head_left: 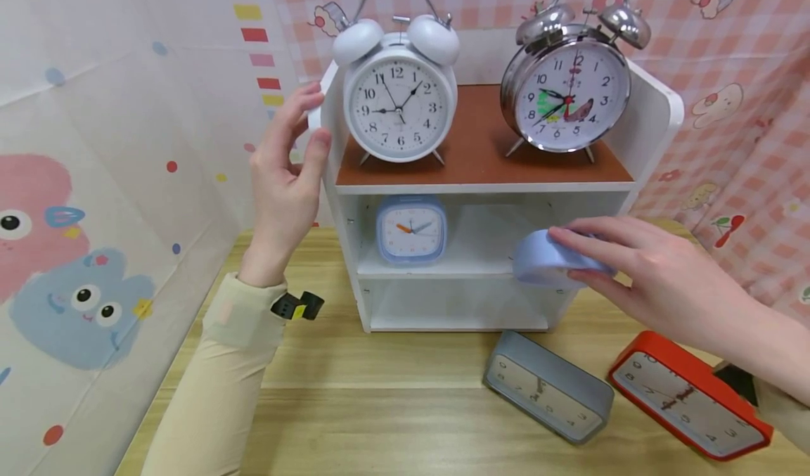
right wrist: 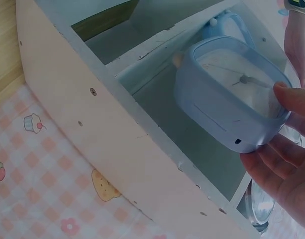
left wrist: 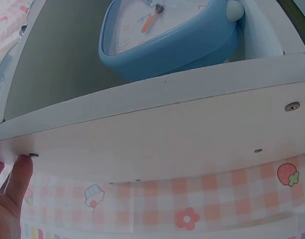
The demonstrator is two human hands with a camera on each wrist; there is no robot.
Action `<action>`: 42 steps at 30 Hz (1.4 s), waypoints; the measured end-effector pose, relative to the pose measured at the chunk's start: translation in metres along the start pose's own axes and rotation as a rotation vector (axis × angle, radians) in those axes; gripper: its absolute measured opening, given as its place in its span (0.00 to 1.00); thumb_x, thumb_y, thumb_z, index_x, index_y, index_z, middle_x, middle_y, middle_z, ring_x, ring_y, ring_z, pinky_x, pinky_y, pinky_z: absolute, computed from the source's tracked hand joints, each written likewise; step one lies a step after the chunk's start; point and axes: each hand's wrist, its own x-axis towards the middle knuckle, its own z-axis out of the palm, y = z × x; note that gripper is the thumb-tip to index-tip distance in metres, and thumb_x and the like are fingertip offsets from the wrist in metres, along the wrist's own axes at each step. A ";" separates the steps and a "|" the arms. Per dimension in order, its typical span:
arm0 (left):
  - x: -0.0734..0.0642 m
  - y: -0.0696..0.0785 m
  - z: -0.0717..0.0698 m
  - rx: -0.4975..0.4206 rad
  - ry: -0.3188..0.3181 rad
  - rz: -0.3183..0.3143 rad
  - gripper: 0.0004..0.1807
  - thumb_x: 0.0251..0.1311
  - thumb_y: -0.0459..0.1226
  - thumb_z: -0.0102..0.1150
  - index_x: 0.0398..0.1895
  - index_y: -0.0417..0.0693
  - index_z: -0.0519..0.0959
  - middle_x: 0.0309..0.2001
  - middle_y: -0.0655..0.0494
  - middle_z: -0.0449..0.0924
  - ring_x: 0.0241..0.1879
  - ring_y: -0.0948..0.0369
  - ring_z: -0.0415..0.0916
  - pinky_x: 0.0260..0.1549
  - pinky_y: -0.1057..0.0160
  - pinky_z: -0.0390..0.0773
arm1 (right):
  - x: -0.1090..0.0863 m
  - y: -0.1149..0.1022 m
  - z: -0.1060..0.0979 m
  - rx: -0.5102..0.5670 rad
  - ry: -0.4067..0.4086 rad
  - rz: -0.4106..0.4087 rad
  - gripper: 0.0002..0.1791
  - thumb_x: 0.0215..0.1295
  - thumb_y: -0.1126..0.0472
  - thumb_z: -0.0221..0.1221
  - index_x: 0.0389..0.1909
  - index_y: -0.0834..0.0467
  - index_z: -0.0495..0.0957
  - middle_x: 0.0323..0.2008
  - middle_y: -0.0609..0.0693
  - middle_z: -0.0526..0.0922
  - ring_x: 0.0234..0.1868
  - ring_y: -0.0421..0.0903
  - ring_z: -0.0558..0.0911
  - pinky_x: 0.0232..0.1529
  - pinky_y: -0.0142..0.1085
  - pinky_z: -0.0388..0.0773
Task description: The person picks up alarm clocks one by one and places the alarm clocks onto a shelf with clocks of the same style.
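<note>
My right hand (head_left: pixel 658 272) pinches a small light-blue alarm clock (head_left: pixel 544 258) in front of the shelf's middle level, at the right. In the right wrist view this blue clock (right wrist: pixel 212 104) tilts, its thumb on the face side and fingers beneath. My left hand (head_left: pixel 285 174) touches the upper left side panel of the white shelf unit (head_left: pixel 484 188); a fingertip (left wrist: pixel 20 172) meets the panel's outer face. A second light-blue clock (head_left: pixel 412 230) stands upright on the middle level, at the left.
On the brown top level stand a white twin-bell clock (head_left: pixel 400 103) and a silver twin-bell clock (head_left: pixel 566 93). A grey clock (head_left: pixel 547 388) and a red clock (head_left: pixel 690 395) lie on the wooden table (head_left: pixel 367 420) in front, below my right arm.
</note>
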 end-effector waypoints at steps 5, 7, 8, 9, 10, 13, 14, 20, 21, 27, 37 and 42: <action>0.000 0.001 0.000 0.007 0.002 0.003 0.21 0.75 0.30 0.56 0.68 0.39 0.75 0.74 0.48 0.75 0.68 0.53 0.80 0.41 0.78 0.85 | 0.006 0.000 0.004 0.000 0.004 -0.024 0.39 0.81 0.33 0.35 0.63 0.54 0.84 0.51 0.55 0.89 0.47 0.55 0.89 0.44 0.51 0.85; 0.000 0.001 0.000 0.005 0.004 -0.001 0.21 0.75 0.30 0.56 0.68 0.39 0.75 0.74 0.49 0.75 0.68 0.53 0.80 0.41 0.78 0.85 | 0.007 0.001 0.006 0.004 0.003 -0.029 0.38 0.81 0.34 0.35 0.63 0.54 0.84 0.51 0.56 0.89 0.48 0.55 0.88 0.44 0.51 0.85; 0.000 0.001 0.000 0.005 0.003 -0.001 0.21 0.75 0.31 0.56 0.69 0.39 0.75 0.74 0.49 0.75 0.68 0.53 0.80 0.41 0.77 0.85 | 0.008 0.001 0.006 0.004 0.002 -0.030 0.38 0.81 0.34 0.35 0.63 0.54 0.83 0.51 0.56 0.89 0.48 0.55 0.88 0.44 0.52 0.85; 0.000 0.001 0.000 0.003 0.003 -0.002 0.21 0.75 0.31 0.56 0.69 0.39 0.75 0.74 0.49 0.75 0.68 0.53 0.80 0.41 0.77 0.85 | 0.008 0.002 0.008 0.007 0.000 -0.032 0.37 0.82 0.34 0.35 0.63 0.54 0.83 0.52 0.56 0.89 0.49 0.56 0.88 0.44 0.52 0.85; 0.000 0.001 0.000 -0.001 0.005 -0.007 0.21 0.75 0.31 0.56 0.69 0.39 0.75 0.74 0.49 0.75 0.68 0.54 0.80 0.41 0.77 0.86 | 0.008 0.002 0.008 0.009 -0.002 -0.032 0.37 0.82 0.35 0.34 0.64 0.54 0.83 0.52 0.57 0.89 0.49 0.56 0.88 0.44 0.53 0.86; 0.000 0.001 0.000 -0.003 0.004 -0.006 0.21 0.75 0.30 0.56 0.69 0.39 0.75 0.74 0.49 0.75 0.68 0.54 0.80 0.42 0.77 0.86 | 0.010 0.003 0.011 0.016 -0.010 -0.035 0.37 0.82 0.35 0.34 0.64 0.55 0.82 0.51 0.59 0.88 0.49 0.58 0.88 0.43 0.55 0.87; 0.000 0.002 0.000 -0.006 0.006 -0.007 0.21 0.75 0.30 0.56 0.69 0.39 0.75 0.74 0.49 0.75 0.68 0.54 0.80 0.42 0.77 0.86 | 0.010 0.003 0.012 0.017 -0.010 -0.036 0.37 0.82 0.35 0.34 0.64 0.55 0.82 0.51 0.59 0.88 0.49 0.58 0.87 0.42 0.55 0.88; 0.000 0.004 0.002 -0.021 0.019 -0.020 0.21 0.73 0.29 0.57 0.68 0.40 0.76 0.73 0.50 0.76 0.67 0.55 0.80 0.41 0.77 0.86 | 0.014 0.007 0.016 0.028 -0.015 -0.029 0.37 0.81 0.35 0.35 0.64 0.56 0.83 0.52 0.60 0.88 0.50 0.60 0.87 0.43 0.57 0.88; 0.000 0.004 0.002 -0.024 0.021 -0.024 0.21 0.73 0.28 0.57 0.68 0.41 0.76 0.73 0.51 0.76 0.67 0.56 0.80 0.41 0.77 0.86 | 0.014 0.007 0.016 0.030 -0.019 -0.028 0.37 0.81 0.36 0.36 0.64 0.56 0.82 0.52 0.60 0.88 0.51 0.59 0.87 0.43 0.57 0.88; 0.000 0.002 0.002 -0.021 0.013 -0.010 0.21 0.74 0.28 0.56 0.68 0.39 0.76 0.73 0.49 0.76 0.68 0.55 0.80 0.43 0.76 0.86 | 0.018 0.010 0.019 0.028 -0.037 -0.029 0.36 0.80 0.37 0.36 0.64 0.55 0.83 0.52 0.59 0.88 0.52 0.59 0.86 0.44 0.57 0.88; -0.001 -0.001 0.000 0.002 0.002 0.005 0.21 0.74 0.29 0.56 0.68 0.38 0.75 0.74 0.47 0.75 0.68 0.53 0.79 0.44 0.77 0.85 | 0.023 0.015 0.026 0.039 -0.051 -0.036 0.33 0.51 0.68 0.77 0.62 0.57 0.84 0.51 0.57 0.88 0.52 0.57 0.87 0.45 0.55 0.88; -0.001 -0.001 0.001 0.002 0.004 0.008 0.21 0.74 0.29 0.57 0.68 0.38 0.75 0.74 0.47 0.75 0.68 0.53 0.80 0.43 0.77 0.86 | 0.026 0.016 0.029 0.043 -0.075 -0.027 0.33 0.50 0.69 0.78 0.61 0.57 0.84 0.52 0.57 0.88 0.51 0.56 0.87 0.45 0.54 0.88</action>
